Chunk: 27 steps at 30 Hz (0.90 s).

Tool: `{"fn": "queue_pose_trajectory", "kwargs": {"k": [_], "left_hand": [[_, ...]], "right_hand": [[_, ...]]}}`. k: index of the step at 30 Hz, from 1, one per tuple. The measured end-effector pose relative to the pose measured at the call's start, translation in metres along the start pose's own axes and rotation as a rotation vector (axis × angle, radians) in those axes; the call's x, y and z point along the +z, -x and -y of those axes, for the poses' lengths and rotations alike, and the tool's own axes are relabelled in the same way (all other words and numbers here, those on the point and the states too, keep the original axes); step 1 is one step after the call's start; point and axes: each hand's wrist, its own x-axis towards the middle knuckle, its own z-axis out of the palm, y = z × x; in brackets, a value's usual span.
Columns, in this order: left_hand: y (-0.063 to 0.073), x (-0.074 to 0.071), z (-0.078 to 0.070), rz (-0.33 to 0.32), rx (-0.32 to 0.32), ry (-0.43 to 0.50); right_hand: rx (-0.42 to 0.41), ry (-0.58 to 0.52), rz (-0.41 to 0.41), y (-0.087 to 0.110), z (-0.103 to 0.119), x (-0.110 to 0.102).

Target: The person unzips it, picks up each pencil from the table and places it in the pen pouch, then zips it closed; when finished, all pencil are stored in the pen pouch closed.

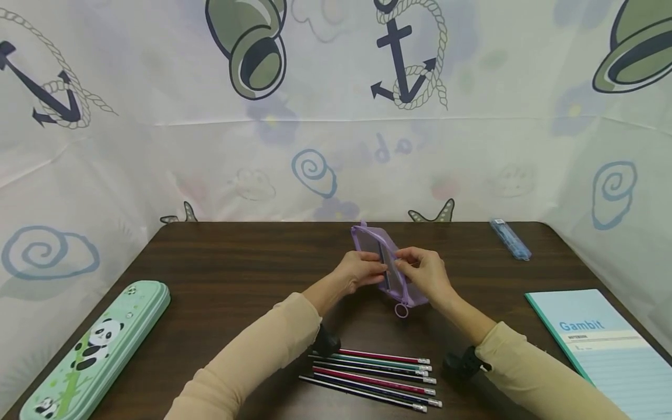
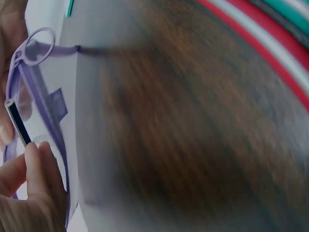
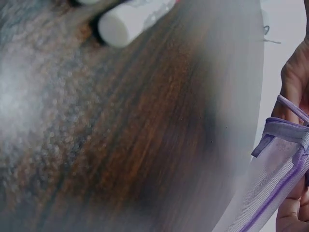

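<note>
A purple see-through mesh zip pouch [image 1: 416,296] with a ring on its zipper is held up above the far middle of the table. My left hand [image 1: 359,270] pinches a dark pencil [image 2: 18,123] between thumb and fingers at the pouch's unzipped mouth. My right hand [image 1: 426,275] grips the pouch's right edge with thumb and fingertips. In the right wrist view the mesh side and purple zipper band show at the right border, with part of the hand behind. Nearer to me, several pencils [image 1: 375,380] in red, green and dark colours lie side by side.
A mint-green panda pencil case [image 1: 100,350] lies at the left table edge. On the right are a Gambit notebook [image 1: 604,338] and, farther back, a small blue clear packet [image 1: 510,239]. A printed white curtain [image 1: 336,157] hangs behind the table.
</note>
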Motion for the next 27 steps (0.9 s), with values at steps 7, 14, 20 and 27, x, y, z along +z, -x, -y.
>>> {"fn": "queue_pose_trajectory", "kwargs": {"k": [7, 14, 20, 27], "left_hand": [[-0.002, 0.012, 0.007, -0.048, 0.035, -0.015], [0.000, 0.019, 0.009, -0.023, 0.055, 0.020], [0.004, 0.016, 0.008, 0.018, 0.066, 0.050], [0.024, -0.008, 0.007, 0.307, 0.001, -0.072]], "right_hand": [[-0.006, 0.006, 0.010, 0.001, 0.000, 0.002], [-0.002, 0.003, 0.003, -0.001, 0.001, 0.000], [-0.002, 0.039, -0.015, -0.001, 0.000, -0.003], [-0.011, 0.021, -0.011, 0.000, -0.001, -0.004]]}}
